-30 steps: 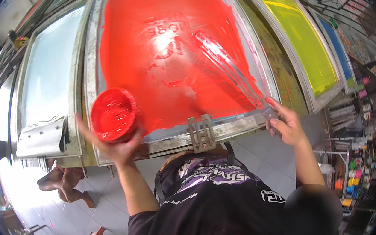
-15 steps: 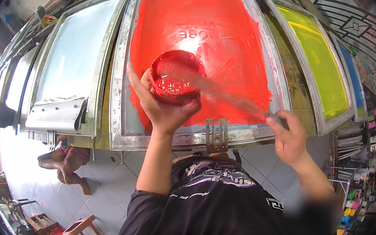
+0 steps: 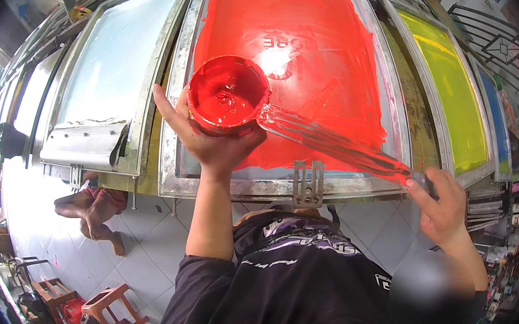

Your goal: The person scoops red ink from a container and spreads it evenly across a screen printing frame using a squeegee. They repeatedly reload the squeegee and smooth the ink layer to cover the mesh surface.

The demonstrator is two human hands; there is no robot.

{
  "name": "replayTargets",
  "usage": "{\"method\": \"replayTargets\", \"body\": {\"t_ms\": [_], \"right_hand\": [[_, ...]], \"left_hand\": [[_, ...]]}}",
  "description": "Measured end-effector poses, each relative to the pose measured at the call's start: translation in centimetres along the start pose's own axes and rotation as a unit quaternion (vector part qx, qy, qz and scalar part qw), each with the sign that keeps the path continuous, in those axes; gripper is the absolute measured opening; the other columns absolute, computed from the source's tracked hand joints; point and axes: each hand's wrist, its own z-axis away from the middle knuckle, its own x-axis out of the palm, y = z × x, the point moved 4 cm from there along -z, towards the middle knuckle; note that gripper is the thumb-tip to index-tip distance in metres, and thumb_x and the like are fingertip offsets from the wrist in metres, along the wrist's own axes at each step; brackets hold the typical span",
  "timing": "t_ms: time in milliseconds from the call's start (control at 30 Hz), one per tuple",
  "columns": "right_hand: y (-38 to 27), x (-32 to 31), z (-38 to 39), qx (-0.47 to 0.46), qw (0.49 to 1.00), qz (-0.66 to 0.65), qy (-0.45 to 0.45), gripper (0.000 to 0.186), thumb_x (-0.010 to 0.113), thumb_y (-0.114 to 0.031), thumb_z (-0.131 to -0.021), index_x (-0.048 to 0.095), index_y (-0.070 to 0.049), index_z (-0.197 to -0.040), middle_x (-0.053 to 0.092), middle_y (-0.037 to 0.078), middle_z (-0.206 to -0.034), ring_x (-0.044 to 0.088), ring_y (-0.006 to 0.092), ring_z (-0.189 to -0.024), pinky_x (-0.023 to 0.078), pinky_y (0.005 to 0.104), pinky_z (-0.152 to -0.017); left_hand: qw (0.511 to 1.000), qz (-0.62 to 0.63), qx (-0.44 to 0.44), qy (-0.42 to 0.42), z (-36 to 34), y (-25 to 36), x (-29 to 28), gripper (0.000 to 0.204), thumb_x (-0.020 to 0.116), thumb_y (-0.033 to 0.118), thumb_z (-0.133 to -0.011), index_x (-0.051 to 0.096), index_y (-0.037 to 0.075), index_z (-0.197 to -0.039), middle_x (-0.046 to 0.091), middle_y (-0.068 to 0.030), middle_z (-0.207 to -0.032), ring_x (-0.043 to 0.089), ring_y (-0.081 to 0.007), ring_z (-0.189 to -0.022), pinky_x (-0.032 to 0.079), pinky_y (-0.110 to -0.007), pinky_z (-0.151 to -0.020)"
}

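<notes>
My left hand (image 3: 222, 147) cradles a round tub (image 3: 243, 71) from below and the side, its fingers partly hidden behind it. Glossy red ink lies inside, and red coats the tub's wall and rim. In my right hand (image 3: 443, 208), at the lower right, is the grip end of a long flat spatula (image 3: 338, 146) streaked with red. Its far end is just beside the tub's right rim; whether they touch I cannot tell. Under both lies a metal-framed printing screen (image 3: 366, 111), its mesh covered by a broad layer of red ink.
A pale screen (image 3: 115, 47) with a grey flap stands to the left, a yellow one (image 3: 446, 83) to the right. A metal hinge bracket (image 3: 308, 185) juts from the near frame edge. Another person's legs (image 3: 95, 209) and a brown stool (image 3: 113, 313) are at lower left.
The spatula has drawn away from the tub's mouth toward the lower right with my right hand. My left hand and the tub have shifted slightly left and up in view.
</notes>
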Motion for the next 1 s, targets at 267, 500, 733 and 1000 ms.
{"method": "replayTargets", "body": {"t_ms": [267,500,733,1000], "right_hand": [[2.3,-1.2,0.8,0.085,0.988,-0.124,0.043,0.041,0.055,0.004,-0.076,0.059,-0.007,-0.115,0.056,0.022,-0.099,0.058,0.0360,-0.076,0.048,0.0366,-0.060],[-0.6,6.2,-1.2,0.203,0.624,-0.753,-0.050,0.051,0.051,-0.004,-0.090,0.038,-0.004,-0.139,0.061,0.016,-0.100,0.062,0.0186,-0.079,0.053,0.0289,-0.062],[-0.1,8.9,2.7,0.276,0.574,-0.767,-0.078,0.049,0.055,-0.003,-0.087,0.043,-0.002,-0.135,0.063,0.013,-0.090,0.060,0.0146,-0.062,0.050,0.0273,-0.050],[8.4,11.9,0.8,0.402,0.812,-0.407,0.113,0.047,0.057,-0.008,-0.087,0.046,0.000,-0.132,0.060,0.008,-0.087,0.056,0.0101,-0.058,0.048,0.0277,-0.053]], "left_hand": [[0.997,-0.072,-0.005,-0.007,-0.4,1.3,-0.8,0.131,0.084,0.012,-0.046,-0.003,-0.002,-0.142,0.049,-0.0142,-0.116,0.055,-0.0245,-0.104,0.046,-0.035,-0.091],[0.995,-0.060,0.002,-0.074,1.4,2.3,1.2,0.128,0.084,0.017,-0.050,-0.002,-0.002,-0.142,0.049,-0.0147,-0.117,0.056,-0.0255,-0.104,0.045,-0.036,-0.092],[0.996,-0.015,-0.089,0.009,0.4,0.3,-3.5,0.130,0.085,0.016,-0.040,0.007,-0.002,-0.143,0.034,-0.0153,-0.134,0.048,-0.0239,-0.116,0.040,-0.037,-0.102],[0.985,-0.134,-0.066,0.082,2.0,-2.2,-7.7,0.126,0.081,0.021,-0.035,0.020,0.001,-0.143,0.030,-0.0133,-0.140,0.042,-0.0252,-0.123,0.034,-0.040,-0.107]]}}
